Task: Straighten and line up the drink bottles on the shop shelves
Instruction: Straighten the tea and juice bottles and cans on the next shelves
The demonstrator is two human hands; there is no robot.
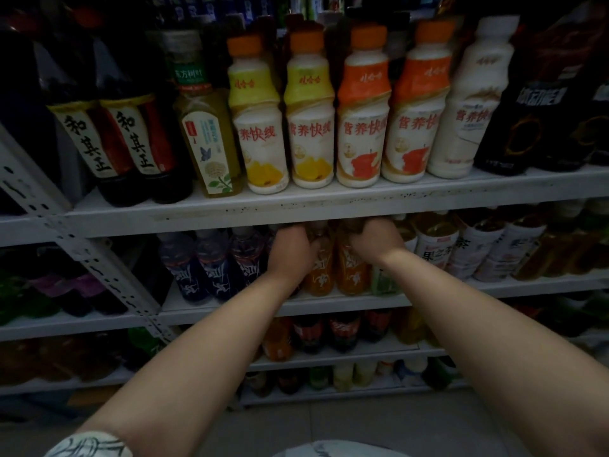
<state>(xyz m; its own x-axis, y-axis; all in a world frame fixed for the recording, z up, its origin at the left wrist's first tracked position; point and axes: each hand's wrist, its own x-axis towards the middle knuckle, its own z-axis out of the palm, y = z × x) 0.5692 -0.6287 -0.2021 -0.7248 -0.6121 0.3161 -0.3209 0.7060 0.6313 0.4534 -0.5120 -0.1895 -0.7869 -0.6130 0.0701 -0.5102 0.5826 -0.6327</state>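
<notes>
On the second shelf down stand two orange drink bottles side by side. My left hand (290, 250) grips the upper part of the left orange bottle (318, 272). My right hand (375, 240) grips the top of the right orange bottle (352, 275). Both bottle caps are hidden under the shelf board above and behind my fingers. Left of them stand three dark blue bottles (204, 272) in a row.
The upper shelf (329, 201) carries white milk-drink bottles (361, 120) with orange caps, a green tea bottle (211, 140) and dark bottles (108, 143). Paper-labelled tea bottles (468, 249) stand right of my hands. Cola bottles (339, 331) fill a lower shelf. A perforated steel brace (75, 245) runs diagonally at left.
</notes>
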